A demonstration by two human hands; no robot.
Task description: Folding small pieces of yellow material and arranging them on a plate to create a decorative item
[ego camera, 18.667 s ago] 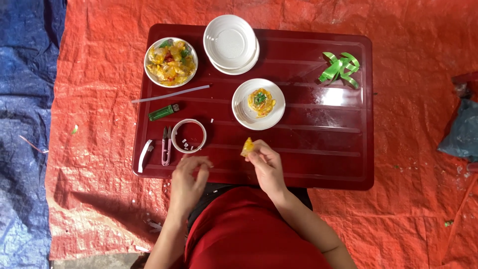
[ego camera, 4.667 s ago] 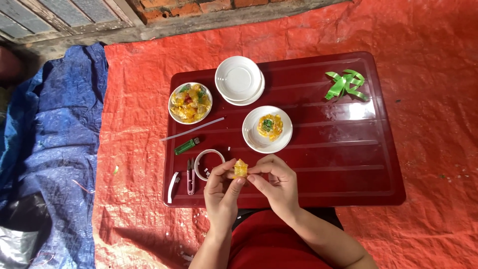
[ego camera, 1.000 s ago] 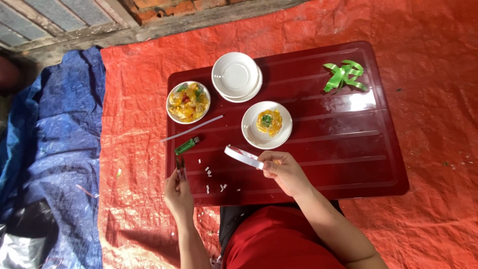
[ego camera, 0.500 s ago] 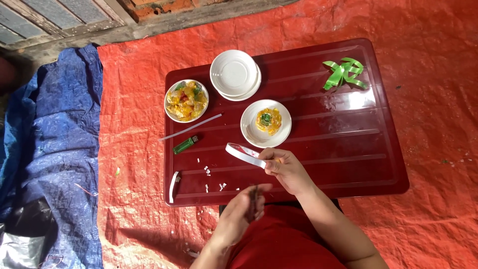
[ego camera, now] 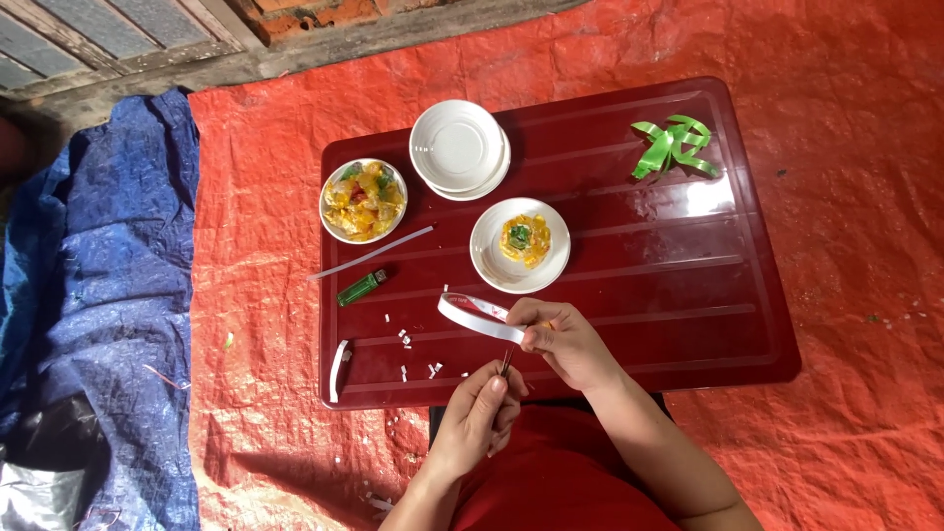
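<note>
Nearby, yellow pieces in two white bowls (ego camera: 363, 200); hands (ego camera: 560, 339) gripping tape roll (ego camera: 479, 317) and scissors (ego camera: 506, 364).

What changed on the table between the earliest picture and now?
The tape roll left the table and is now held up in the right hand. The left hand took up a small thin tool, likely scissors. White scraps now dot the table. Bowls, lighter, stick and green ribbon stayed put.
</note>
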